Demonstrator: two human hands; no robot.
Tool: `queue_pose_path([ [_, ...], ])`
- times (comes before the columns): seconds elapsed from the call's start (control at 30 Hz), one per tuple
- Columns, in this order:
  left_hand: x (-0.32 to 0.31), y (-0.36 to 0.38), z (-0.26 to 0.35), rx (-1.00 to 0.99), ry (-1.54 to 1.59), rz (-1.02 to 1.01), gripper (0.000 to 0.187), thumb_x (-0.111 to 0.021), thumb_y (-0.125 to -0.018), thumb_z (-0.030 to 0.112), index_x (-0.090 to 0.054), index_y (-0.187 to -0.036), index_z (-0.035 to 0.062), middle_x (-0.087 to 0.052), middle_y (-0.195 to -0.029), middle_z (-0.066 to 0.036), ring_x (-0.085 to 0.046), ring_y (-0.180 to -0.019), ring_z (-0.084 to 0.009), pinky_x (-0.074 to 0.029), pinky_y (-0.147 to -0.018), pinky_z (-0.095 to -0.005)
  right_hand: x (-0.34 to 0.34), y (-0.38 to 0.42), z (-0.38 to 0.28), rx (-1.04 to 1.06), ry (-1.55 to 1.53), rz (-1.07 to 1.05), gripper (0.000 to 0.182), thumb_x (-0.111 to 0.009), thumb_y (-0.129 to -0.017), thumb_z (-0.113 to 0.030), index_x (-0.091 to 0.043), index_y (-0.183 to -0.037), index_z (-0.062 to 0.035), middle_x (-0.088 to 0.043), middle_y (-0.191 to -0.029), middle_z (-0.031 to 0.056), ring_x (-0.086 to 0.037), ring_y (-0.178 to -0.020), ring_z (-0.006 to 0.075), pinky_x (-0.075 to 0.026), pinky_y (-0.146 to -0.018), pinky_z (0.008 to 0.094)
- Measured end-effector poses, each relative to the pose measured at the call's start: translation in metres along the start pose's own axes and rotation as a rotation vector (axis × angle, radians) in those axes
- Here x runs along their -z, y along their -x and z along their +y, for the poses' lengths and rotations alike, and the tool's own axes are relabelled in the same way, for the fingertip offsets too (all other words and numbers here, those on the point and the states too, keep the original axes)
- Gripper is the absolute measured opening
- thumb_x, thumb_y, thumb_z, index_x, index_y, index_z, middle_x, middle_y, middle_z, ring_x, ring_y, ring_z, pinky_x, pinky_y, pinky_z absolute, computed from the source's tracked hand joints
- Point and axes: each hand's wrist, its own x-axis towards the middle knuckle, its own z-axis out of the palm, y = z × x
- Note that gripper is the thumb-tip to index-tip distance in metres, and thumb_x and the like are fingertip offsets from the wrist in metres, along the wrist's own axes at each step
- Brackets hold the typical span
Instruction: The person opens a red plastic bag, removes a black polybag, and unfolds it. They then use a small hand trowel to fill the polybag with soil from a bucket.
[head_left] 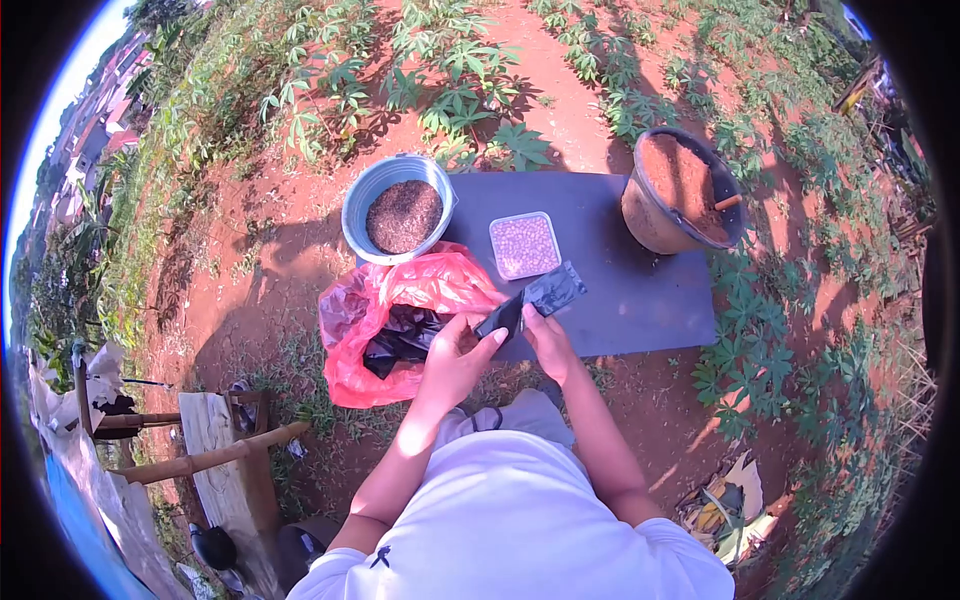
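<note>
Red earth all around, with green leafy plants (460,60) across the top and right. On the ground, a dark flat board (620,270), the largest laid-out piece. At its right end, a round black pot (683,190) filled with reddish soil, a short stick poking from the soil near the rim. At its left corner, a grey metal bucket (398,205) holding dark brown grainy material. Overlapping the board's near-left edge, a crumpled red plastic bag (400,300) with black plastic inside. Between bucket and pot, on the board, a small clear tub (524,245) of pale seeds. Lower left, a rough wooden bench (215,450). Held above the board's near edge by 2 hands, a small black plastic sleeve (535,300), tilted, well clear of the tub. Left hand (458,355) curled around the sleeve's lower end, fingers pressed together, thumb on top. Right hand (545,340) pinching the sleeve from beneath, fingertips mostly hidden.
</note>
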Motion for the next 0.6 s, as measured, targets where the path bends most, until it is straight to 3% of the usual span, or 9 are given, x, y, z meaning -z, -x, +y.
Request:
queue_pose_path([
  [0.03, -0.018, -0.002, -0.005, -0.055, -0.048, 0.066, 0.021, -0.073, -0.096, 0.012, -0.065, -0.111, 0.0005, -0.063, -0.082, 0.003, -0.053, -0.07, -0.0016, -0.041, -0.058, -0.0191, 0.007, 0.01, -0.016, 0.035, -0.052, -0.071, 0.064, -0.034, -0.11, -0.044, -0.039, -0.151, 0.0045, -0.053, -0.147, 0.0156, -0.051, -0.135, 0.0235, -0.034, -0.118, 0.0413],
  [0.13, -0.06, -0.003, -0.006, -0.082, -0.24, 0.065, 0.013, -0.073, -0.094, 0.01, -0.066, -0.101, 0.0006, -0.06, -0.071, 0.0, -0.052, -0.066, -0.0014, -0.04, -0.055, -0.0218, 0.044, 0.036, -0.044, 0.072, -0.125, -0.167, 0.063, -0.036, -0.109, -0.043, -0.038, -0.152, 0.0033, -0.055, -0.144, 0.0173, -0.051, -0.135, 0.0255, -0.034, -0.117, 0.0412],
  [0.17, -0.078, -0.006, -0.008, -0.164, -0.327, 0.132, 0.012, -0.073, -0.092, 0.009, -0.066, -0.092, -0.0009, -0.059, -0.064, -0.006, -0.054, -0.06, -0.0064, -0.042, -0.053, -0.0272, 0.064, 0.044, -0.046, 0.122, -0.097, -0.105, 0.062, -0.037, -0.109, -0.042, -0.038, -0.152, 0.0028, -0.054, -0.146, 0.0183, -0.052, -0.134, 0.0262, -0.035, -0.115, 0.0414],
  [0.2, -0.094, -0.008, -0.008, -0.167, -0.328, 0.148, 0.012, -0.073, -0.092, 0.009, -0.066, -0.092, -0.0009, -0.059, -0.064, -0.006, -0.054, -0.06, -0.0064, -0.042, -0.053, -0.0272, 0.085, 0.053, -0.047, 0.172, -0.07, -0.042, 0.062, -0.039, -0.108, -0.042, -0.038, -0.152, 0.0022, -0.053, -0.147, 0.0193, -0.053, -0.133, 0.0269, -0.036, -0.114, 0.0416],
  [0.27, -0.124, -0.01, -0.005, -0.388, -0.55, 0.193, 0.014, -0.075, -0.09, 0.009, -0.065, -0.09, -0.0013, -0.062, -0.066, -0.011, -0.057, -0.056, -0.0142, -0.043, -0.053, -0.0331, 0.128, 0.069, -0.048, 0.216, -0.126, 0.058, 0.059, -0.044, -0.107, -0.039, -0.04, -0.15, 0.0, -0.054, -0.143, 0.0181, -0.056, -0.127, 0.0254, -0.041, -0.108, 0.0397],
  [0.33, -0.15, -0.011, -0.011, -0.397, -0.616, 0.211, 0.016, -0.075, -0.09, 0.011, -0.065, -0.09, -0.0016, -0.063, -0.067, -0.014, -0.058, -0.056, -0.0171, -0.044, -0.053, -0.0348, 0.163, 0.093, -0.072, 0.326, 0.161, 0.35, 0.053, -0.054, -0.103, -0.029, -0.043, -0.148, -0.0021, -0.056, -0.134, 0.0138, -0.058, -0.118, 0.0218, -0.045, -0.101, 0.0361],
  [0.47, -0.192, -0.016, -0.026, -0.361, -0.748, 0.164, 0.024, -0.076, -0.091, 0.019, -0.066, -0.086, -0.0023, -0.062, -0.065, -0.017, -0.058, -0.054, -0.0172, -0.043, -0.052, -0.0366, 0.205, 0.135, -0.1, 0.355, 0.495, 0.454, 0.048, -0.064, -0.094, -0.01, -0.051, -0.14, -0.0026, -0.057, -0.126, 0.0119, -0.06, -0.109, 0.019, -0.048, -0.094, 0.0325],
  [0.53, -0.212, -0.016, -0.022, -0.313, -0.757, 0.099, 0.027, -0.075, -0.092, 0.019, -0.066, -0.081, -0.0034, -0.061, -0.062, -0.013, -0.054, -0.055, -0.0122, -0.042, -0.051, -0.0334, 0.188, 0.148, -0.129, 0.465, 0.706, 0.211, 0.052, -0.069, -0.088, -0.003, -0.053, -0.137, -0.0044, -0.059, -0.121, 0.0115, -0.062, -0.103, 0.0221, -0.05, -0.089, 0.0349],
  [0.6, -0.229, -0.018, -0.014, -0.271, -0.767, 0.036, 0.031, -0.074, -0.094, 0.02, -0.065, -0.077, -0.0046, -0.06, -0.059, -0.009, -0.051, -0.056, -0.0071, -0.04, -0.05, -0.0302, 0.177, 0.152, -0.138, 0.43, 0.722, 0.153, 0.053, -0.07, -0.086, -0.003, -0.054, -0.136, -0.0051, -0.06, -0.119, 0.0123, -0.063, -0.101, 0.0247, -0.051, -0.087, 0.0366],
])
